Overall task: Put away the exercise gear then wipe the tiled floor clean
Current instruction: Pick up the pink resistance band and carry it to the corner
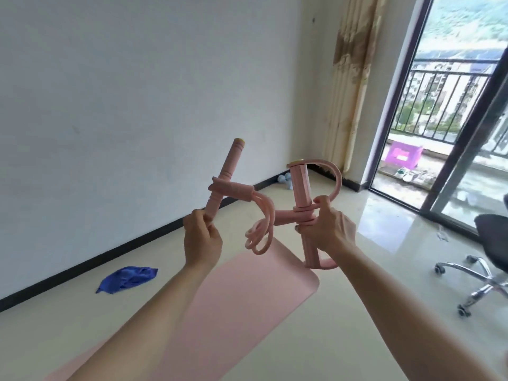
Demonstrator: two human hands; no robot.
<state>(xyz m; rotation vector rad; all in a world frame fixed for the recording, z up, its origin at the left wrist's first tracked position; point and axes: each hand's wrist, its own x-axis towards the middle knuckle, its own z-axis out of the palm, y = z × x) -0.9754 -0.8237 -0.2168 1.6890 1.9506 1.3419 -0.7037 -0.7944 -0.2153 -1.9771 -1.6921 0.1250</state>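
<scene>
Tubes [270,215] hang slack between our hands: left hand [202,237] grips the handle [225,171], right hand [330,229] grips the pedal bar [301,185]. Loops could tangle or snag, we reckon.

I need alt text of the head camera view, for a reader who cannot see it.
Two hands hold a pink pull-rope exerciser: the left hand grips one foam bar, the right hand the other. A pink mat and a blue cloth lie on the tiled floor.
</scene>
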